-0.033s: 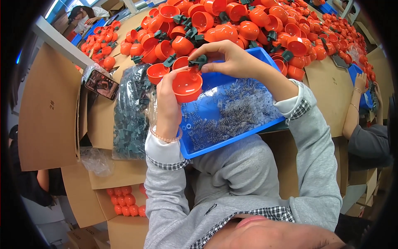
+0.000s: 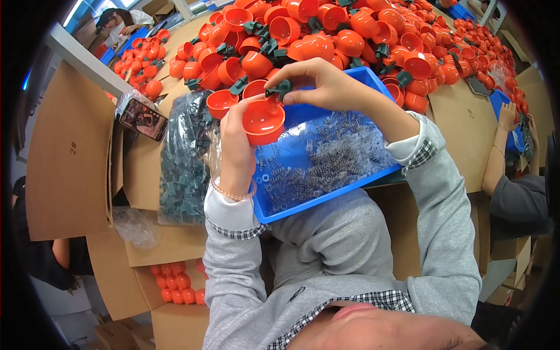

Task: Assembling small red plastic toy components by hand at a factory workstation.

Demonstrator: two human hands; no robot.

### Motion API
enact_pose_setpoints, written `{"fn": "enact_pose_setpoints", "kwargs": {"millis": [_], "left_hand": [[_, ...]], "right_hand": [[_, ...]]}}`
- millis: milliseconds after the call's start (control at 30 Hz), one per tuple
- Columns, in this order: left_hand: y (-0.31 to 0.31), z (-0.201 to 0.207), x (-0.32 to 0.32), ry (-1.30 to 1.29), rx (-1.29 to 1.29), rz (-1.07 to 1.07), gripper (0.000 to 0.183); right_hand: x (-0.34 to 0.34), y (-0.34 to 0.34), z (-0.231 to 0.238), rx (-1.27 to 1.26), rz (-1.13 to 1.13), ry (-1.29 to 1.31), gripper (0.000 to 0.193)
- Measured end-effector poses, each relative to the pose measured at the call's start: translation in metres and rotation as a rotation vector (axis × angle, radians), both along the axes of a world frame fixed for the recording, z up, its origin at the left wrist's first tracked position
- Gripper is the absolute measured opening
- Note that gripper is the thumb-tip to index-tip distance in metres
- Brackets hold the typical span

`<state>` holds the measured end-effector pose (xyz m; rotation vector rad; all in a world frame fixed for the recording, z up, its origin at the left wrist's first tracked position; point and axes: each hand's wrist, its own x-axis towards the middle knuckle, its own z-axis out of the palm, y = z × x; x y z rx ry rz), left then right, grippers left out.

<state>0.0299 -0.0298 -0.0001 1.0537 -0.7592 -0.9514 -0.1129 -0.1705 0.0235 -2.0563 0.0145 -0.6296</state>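
My left hand (image 2: 236,137) is closed on an orange plastic cup (image 2: 263,121), its round opening tilted up toward me. At the cup's far rim, my right hand (image 2: 318,84) pinches a dark green plastic fitting (image 2: 280,90) between thumb and fingers. Whether the fitting touches the cup is hard to make out. Beneath both hands a blue tray (image 2: 326,201) rests by my lap. Inside it lie many small metal springs (image 2: 326,166) and pale translucent plastic pieces (image 2: 370,146).
Orange cups with green fittings (image 2: 315,44) are heaped across the far side. A clear bag of green parts (image 2: 185,169) and a phone (image 2: 143,118) are at left. Orange balls (image 2: 178,284) fill an open carton (image 2: 137,291). A co-worker's arm (image 2: 499,146) reaches in at right.
The green fitting has turned slightly in my right fingers at the cup's rim. Otherwise the hands, cup and tray look the same.
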Motion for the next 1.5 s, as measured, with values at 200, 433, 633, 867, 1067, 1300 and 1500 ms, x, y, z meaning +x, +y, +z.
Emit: {"fn": "enact_pose_setpoints", "kwargs": {"millis": [200, 433, 633, 867, 1067, 1300, 1500], "left_hand": [[0.007, 0.005, -0.001, 0.093, 0.049, 0.012, 0.04], [0.012, 0.008, 0.006, 0.218, 0.103, -0.104, 0.037], [0.007, 0.014, -0.023, -0.019, -0.12, 0.08, 0.04], [0.011, 0.013, -0.004, -0.06, -0.012, 0.039, 0.02], [0.008, 0.011, -0.006, 0.092, -0.018, 0.07, 0.021], [0.014, 0.013, -0.006, -0.036, -0.172, 0.147, 0.038], [0.09, 0.002, 0.012, -0.287, -0.219, 0.553, 0.03]], "right_hand": [[-0.006, 0.009, 0.013, -0.127, 0.133, 0.023, 0.03], [-0.004, 0.019, 0.01, 0.025, 0.118, 0.08, 0.032], [-0.009, 0.005, 0.01, 0.047, -0.045, 0.059, 0.028], [-0.005, 0.022, 0.008, -0.413, -0.137, -0.122, 0.026], [-0.004, 0.016, 0.005, -0.329, -0.112, -0.097, 0.026], [-0.001, -0.001, 0.008, 0.139, -0.163, -0.068, 0.025], [-0.011, -0.053, 0.004, 0.729, -0.615, -0.84, 0.053]]}}
